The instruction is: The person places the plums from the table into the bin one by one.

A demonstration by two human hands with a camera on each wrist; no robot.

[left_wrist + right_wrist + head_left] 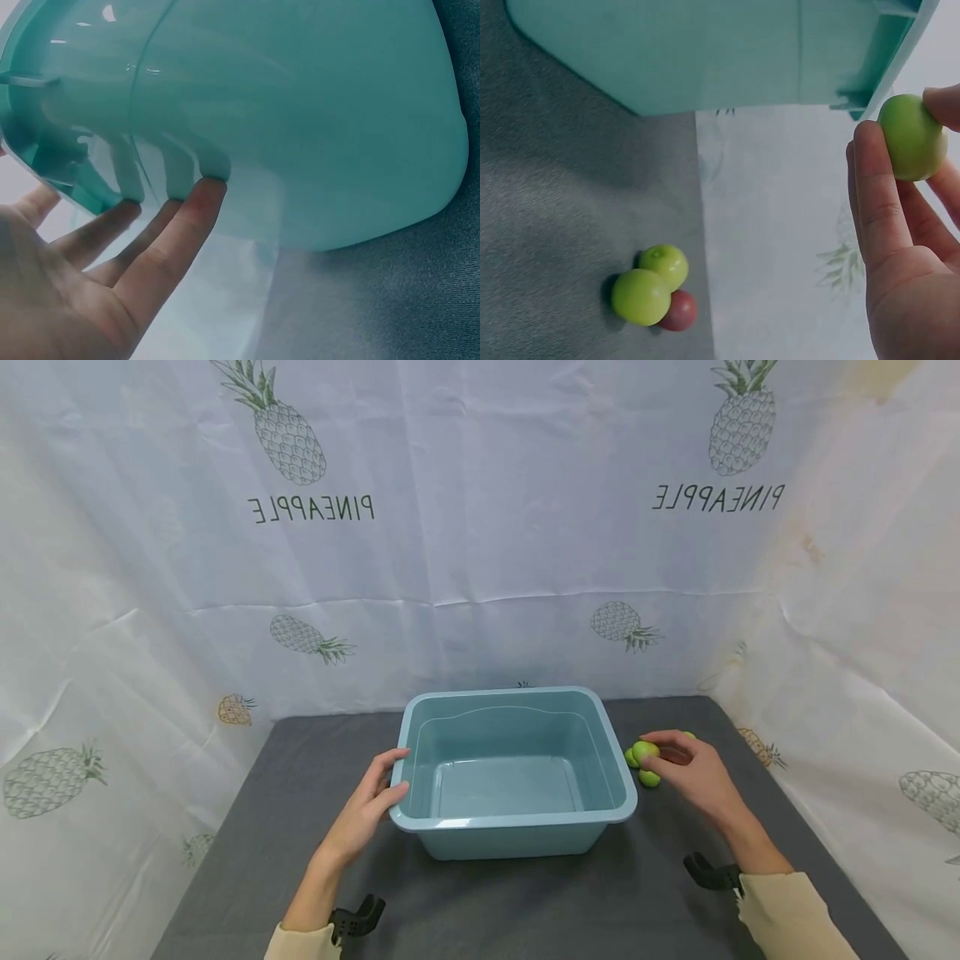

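Note:
A light blue-green plastic basin (510,777) stands upright, and nothing shows inside it. My left hand (363,814) holds its left rim; in the left wrist view several fingertips press the basin's outer wall (315,112), while the thumb is mostly hidden there. To the right of the basin, my right hand (697,772) pinches a small round green fruit (911,139) between thumb and fingers. Below that hand, two more green fruits (641,298) and a dark red fruit (678,310) lie touching on the table. The hand partly hides the fruits in the head view.
A dark grey cloth covers the table (300,827). White curtains (465,543) printed with pineapples hang behind it and along both sides. Black wrist straps (358,917) sit on both forearms, below beige sleeves.

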